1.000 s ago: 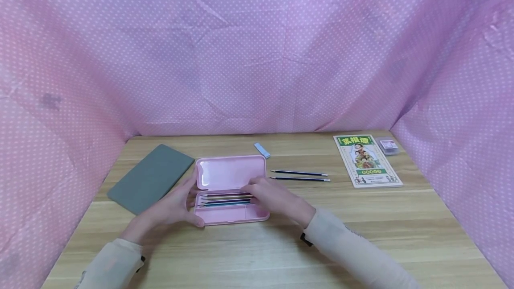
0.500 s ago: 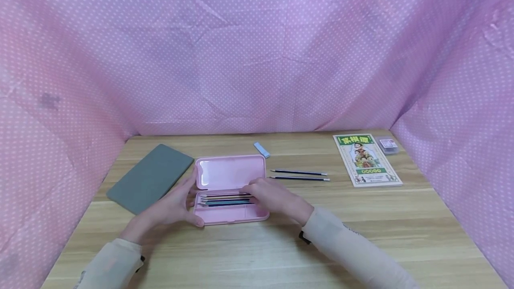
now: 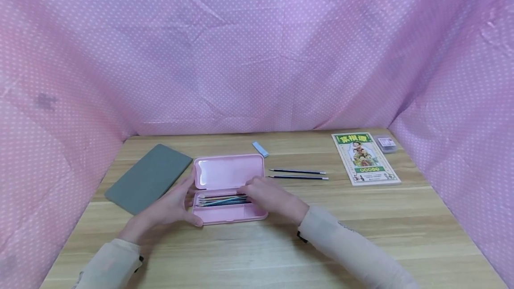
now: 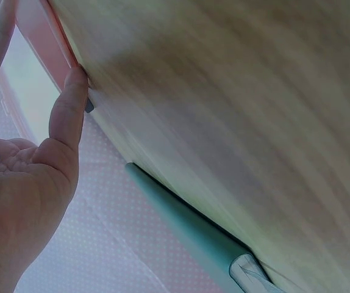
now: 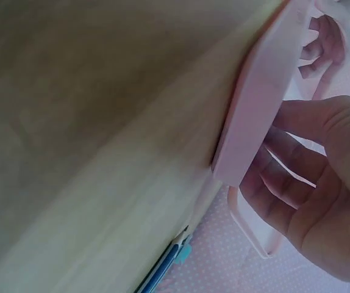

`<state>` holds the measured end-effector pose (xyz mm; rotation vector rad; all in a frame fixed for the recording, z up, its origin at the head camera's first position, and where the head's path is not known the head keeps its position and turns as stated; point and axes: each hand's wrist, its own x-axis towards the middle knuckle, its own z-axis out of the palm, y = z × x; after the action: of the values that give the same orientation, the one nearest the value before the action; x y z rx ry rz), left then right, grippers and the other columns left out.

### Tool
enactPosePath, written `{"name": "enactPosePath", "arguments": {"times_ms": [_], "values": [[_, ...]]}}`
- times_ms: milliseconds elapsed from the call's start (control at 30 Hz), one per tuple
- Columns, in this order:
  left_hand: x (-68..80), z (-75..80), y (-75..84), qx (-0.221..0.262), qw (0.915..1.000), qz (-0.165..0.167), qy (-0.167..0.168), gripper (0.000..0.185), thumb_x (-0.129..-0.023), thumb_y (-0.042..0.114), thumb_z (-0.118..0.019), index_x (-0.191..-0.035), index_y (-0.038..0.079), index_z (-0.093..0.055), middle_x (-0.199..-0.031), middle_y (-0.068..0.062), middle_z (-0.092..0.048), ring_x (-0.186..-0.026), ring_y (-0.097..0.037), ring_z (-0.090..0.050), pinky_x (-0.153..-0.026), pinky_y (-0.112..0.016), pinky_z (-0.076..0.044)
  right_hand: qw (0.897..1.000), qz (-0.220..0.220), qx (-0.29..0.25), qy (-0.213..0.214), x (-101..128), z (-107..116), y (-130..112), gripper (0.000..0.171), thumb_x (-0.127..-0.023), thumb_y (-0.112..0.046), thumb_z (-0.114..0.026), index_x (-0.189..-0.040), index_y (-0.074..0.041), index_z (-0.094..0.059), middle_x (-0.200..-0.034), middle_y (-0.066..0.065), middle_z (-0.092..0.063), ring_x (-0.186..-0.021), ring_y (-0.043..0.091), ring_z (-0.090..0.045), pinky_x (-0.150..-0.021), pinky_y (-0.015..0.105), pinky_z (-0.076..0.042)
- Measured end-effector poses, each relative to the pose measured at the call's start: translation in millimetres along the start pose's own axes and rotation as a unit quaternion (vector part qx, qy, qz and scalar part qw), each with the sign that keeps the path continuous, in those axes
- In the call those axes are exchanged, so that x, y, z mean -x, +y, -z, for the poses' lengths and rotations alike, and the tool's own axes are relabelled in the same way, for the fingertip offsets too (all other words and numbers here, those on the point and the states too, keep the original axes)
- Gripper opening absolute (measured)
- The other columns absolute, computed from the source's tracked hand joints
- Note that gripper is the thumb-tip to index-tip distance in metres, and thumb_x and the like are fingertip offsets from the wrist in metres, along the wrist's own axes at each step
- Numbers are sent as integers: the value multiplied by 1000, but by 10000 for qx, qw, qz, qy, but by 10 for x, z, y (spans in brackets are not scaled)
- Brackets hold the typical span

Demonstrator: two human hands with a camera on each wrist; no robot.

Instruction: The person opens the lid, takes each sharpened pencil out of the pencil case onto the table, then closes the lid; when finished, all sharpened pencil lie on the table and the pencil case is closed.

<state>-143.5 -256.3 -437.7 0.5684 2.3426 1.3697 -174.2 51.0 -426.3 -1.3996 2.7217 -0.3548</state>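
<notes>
From overhead the right hand (image 3: 270, 197) hides its grip on the pencils (image 3: 222, 200); the left hand (image 4: 22, 152) lies open against the pencil case (image 3: 229, 188).

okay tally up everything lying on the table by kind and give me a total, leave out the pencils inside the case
Pink pencil case: 1
Loose pencils: 2
Blue eraser: 1
Grey notebook: 1
Green booklet: 1
Small clear box: 1
Total: 7

Wooden table (image 3: 361, 235), grey notebook (image 3: 149, 177) at left, small blue eraser (image 3: 260, 148) toward the back, two dark pencils (image 3: 298, 174) lying parallel at centre-right, illustrated green-headed booklet (image 3: 364, 158) at right, small clear box (image 3: 386, 143) just beside it, pink dotted cloth (image 3: 257, 48) surrounding.
</notes>
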Motion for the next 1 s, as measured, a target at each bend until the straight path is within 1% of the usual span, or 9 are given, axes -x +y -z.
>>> {"name": "enactPosePath", "arguments": {"times_ms": [100, 167, 300, 367, 500, 667, 733, 833, 1000], "values": [[3, 3, 0, -25, 10000, 3, -2, 150, -64, 19, -97, -160, 17, 19, -152, -20, -28, -132, -38, -49, -109, -47, -46, 9998, 14, 198, 45, -4, -2, 2, 35, -93, 5, -65, -118, -16, -76, -80, -7, -63, -68, 9, -48, -58, 20, -40], [3, 1, -2, -35, 10000, 5, 1, 150, -64, 19, -97, -160, 17, 18, -153, -20, -27, -131, -39, -49, -108, -47, -46, 9998, -7, 197, 68, -5, 1, 2, 35, -92, 6, -65, -117, -16, -77, -79, -7, -63, -68, 9, -48, -58, 20, -39], [2, -3, -10, 9, 10000, -24, 7, 150, -64, 19, -97, -160, 17, 18, -154, -20, -24, -130, -39, -49, -108, -45, -47, 9999, -53, 23, 85, -20, -10, 12, 34, -93, 6, -64, -115, -16, -78, -72, -10, -56, -65, 9, -46, -55, 20, -37], [1, -4, -16, 64, 10000, -31, 0, 150, -64, 17, -97, -160, 18, 18, -154, -20, -23, -131, -39, -48, -108, -44, -46, 9999, -62, -86, 102, -29, -22, 20, 30, -95, 4, -64, -112, -16, -79, -71, -10, -54, -63, 8, -45, -54, 19, -36], [5, -3, -26, 82, 10000, -33, 4, 150, -64, 17, -97, -160, 18, 18, -153, -19, -25, -131, -39, -48, -108, -43, -46, 9996, -63, -214, 145, -40, -35, 33, 27, -95, 2, -64, -110, -16, -79, -71, -9, -57, -63, 7, -45, -54, 19, -36], [11, -2, -30, -5, 10000, 6, 44, 150, -64, 19, -97, -161, 17, 17, -151, -20, -27, -129, -39, -50, -106, -42, -48, 9994, -76, -272, 197, -45, -47, 51, 31, -96, 4, -62, -114, -15, -78, -80, -6, -67, -65, 7, -47, -56, 19, -39], [10, -3, -34, -9, 10000, 18, 50, 150, -64, 19, -98, -161, 18, 17, -151, -20, -28, -128, -38, -50, -106, -41, -49, 9991, -108, -357, 192, -42, -48, 51, 31, -97, 3, -61, -116, -15, -78, -86, -5, -71, -67, 7, -49, -58, 18, -41], [5, -1, -33, -25, 10000, 69, 64, 151, -62, 19, -98, -161, 20, 17, -150, -17, -29, -128, -36, -51, -106, -39, -49, 9987, -151, -455, 166, -37, -38, 49, 31, -98, 2, -62, -118, -15, -77, -93, -4, -74, -69, 7, -51, -61, 17, -43], [-6, -2, -31, -86, 9999, 86, 72, 152, -62, 19, -98, -161, 20, 17, -150, -17, -29, -127, -36, -52, -106, -41, -49, 9986, -163, -483, 159, -27, -29, 50, 34, -97, 2, -62, -122, -16, -76, -98, -3, -74, -71, 7, -52, -63, 17, -44]]}}
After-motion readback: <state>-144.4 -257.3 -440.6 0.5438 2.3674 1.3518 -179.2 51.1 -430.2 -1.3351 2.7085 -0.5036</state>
